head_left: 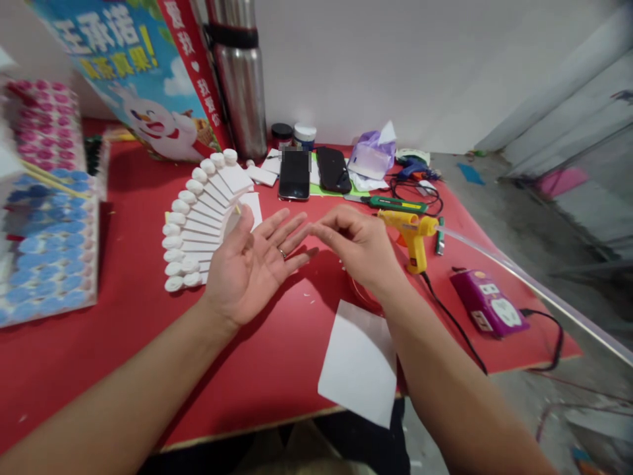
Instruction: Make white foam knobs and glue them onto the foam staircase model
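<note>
pinch: thumb and index of the right hand (359, 244) are brought together near the left fingertips. if something tiny's in there, i can't make it out.

palm: left hand (254, 264) is face up, fingers spread, ring on one finger, nothing i can see sitting in it.

white fan: the fan of white strips (200, 221) is on the red tabletop (267, 376), just left of that palm, which covers some of it. strips are set side by side in an arc.

knobs: white round knobs (179, 206) line the outer ends. looks like one per strip wherever i can see, so i'd call the arrangement pretty far along. no clue if anything's actually stuck down.

inner ends: partly behind the left hand, so can't say if that side is finished.

loose bits: flat white pieces (262, 175) lie past the fan, and a white sheet (359, 363) hangs over the front edge. both apart from the fan, so they look unused to me, but that's a guess.

glue gun: yellow glue gun (418, 237) lies right of the right hand, clear glue stick (494, 260) poking out the back. nobody's holding it, so no gluing at this instant.
</note>
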{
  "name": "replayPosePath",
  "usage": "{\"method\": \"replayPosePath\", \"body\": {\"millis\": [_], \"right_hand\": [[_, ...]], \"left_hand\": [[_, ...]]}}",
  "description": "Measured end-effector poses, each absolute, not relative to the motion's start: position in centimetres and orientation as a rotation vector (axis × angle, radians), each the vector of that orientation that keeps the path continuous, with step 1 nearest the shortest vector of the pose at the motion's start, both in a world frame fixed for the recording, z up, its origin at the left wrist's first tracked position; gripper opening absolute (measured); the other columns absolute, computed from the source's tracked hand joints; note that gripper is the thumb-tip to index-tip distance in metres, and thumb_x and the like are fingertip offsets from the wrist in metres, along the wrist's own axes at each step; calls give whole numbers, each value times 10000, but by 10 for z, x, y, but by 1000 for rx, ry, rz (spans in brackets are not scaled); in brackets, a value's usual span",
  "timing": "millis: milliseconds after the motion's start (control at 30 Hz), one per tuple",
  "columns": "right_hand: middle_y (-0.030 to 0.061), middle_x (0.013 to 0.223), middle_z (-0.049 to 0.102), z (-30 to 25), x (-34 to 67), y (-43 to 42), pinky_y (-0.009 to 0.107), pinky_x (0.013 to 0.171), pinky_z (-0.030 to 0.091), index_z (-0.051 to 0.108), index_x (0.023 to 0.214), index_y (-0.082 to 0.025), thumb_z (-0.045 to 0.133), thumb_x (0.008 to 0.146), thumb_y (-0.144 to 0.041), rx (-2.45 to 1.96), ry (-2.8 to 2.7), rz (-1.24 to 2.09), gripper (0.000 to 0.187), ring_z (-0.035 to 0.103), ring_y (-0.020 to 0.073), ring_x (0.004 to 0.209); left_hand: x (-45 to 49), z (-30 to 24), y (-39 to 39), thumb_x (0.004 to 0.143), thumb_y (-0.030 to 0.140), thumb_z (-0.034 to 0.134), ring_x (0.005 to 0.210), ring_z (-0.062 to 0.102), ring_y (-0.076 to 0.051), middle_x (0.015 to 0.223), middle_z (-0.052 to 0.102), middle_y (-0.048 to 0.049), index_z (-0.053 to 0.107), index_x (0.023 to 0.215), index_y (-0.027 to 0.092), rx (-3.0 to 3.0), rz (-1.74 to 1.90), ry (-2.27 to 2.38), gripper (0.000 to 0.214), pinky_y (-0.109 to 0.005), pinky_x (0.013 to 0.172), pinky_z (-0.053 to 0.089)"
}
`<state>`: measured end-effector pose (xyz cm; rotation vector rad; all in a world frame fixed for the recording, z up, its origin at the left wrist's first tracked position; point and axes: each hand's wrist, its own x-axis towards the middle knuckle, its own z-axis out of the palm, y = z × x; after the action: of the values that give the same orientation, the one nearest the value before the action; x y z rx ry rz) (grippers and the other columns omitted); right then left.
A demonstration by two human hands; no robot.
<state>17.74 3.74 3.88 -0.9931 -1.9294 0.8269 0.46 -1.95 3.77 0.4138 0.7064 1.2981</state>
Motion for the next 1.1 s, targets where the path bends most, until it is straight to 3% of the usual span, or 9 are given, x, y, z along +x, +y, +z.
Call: {"method": "replayPosePath", "body": {"millis": [200,300,367,433,600,733,833,933,1100], "right_hand": [[8,765,631,33,173,36,296,714,431,652,773,-179,642,955,-259,-997,-2005,833,199,566,144,736],[3,759,617,36,178,41,288,692,434,630,776,-184,642,942,-284,-1098,-1867,818,195,554,141,716],[7,773,630,36,182,45,288,701,438,623,783,-189,625,945,-294,-1143,-1815,771,193,565,147,735],[13,776,636,35,184,48,290,708,435,609,783,-193,587,965,-308,-1168,-1813,723,216,574,153,751],[-25,572,467,31,182,45,271,553,342,468,628,-210,517,1012,-459,-1223,-1777,795,460,444,114,565],[-46,505,418,33,178,39,249,417,288,407,550,-219,630,912,-616,-1227,-1582,1068,582,374,76,425],[-39,545,491,36,177,39,244,394,349,462,571,-215,706,846,-619,-1223,-1517,1242,546,443,81,402],[-37,596,519,36,180,42,251,485,420,507,645,-210,666,906,-512,-1141,-1588,1241,430,495,93,476],[-21,633,539,32,192,52,274,589,366,529,712,-204,591,962,-330,-1321,-1840,764,287,480,122,587]], "left_hand": [[6,34,-21,984,595,503,1375,561,-307,1464,602,-143,646,1268,193,582,1359,791,512,-447,1040,556],[4,27,-24,937,526,639,1017,728,-238,1197,731,-125,709,1155,192,813,1440,1043,405,-339,791,618],[2,23,-25,926,440,686,740,694,-160,977,746,-74,737,1118,205,960,1538,1204,308,-267,600,565],[0,20,-24,930,352,691,636,620,-114,937,727,-50,755,1080,219,1044,1693,1269,211,-231,496,479],[-2,22,-21,923,238,703,727,620,-129,1033,705,-46,772,1019,258,1135,1981,1254,120,-253,492,418],[1,26,-24,945,245,683,750,620,-135,1122,686,-46,769,1019,286,1227,1973,1256,120,-283,513,431],[3,26,-26,935,252,695,730,617,-127,1184,679,-56,768,1023,267,1254,1985,1258,116,-284,489,417],[2,23,-24,922,244,709,739,614,-132,1148,688,-60,771,1030,260,1238,2000,1270,126,-286,495,422],[-4,23,-18,903,229,727,740,621,-145,1148,698,-19,758,1039,343,1189,2100,1269,180,-293,481,411]]}}
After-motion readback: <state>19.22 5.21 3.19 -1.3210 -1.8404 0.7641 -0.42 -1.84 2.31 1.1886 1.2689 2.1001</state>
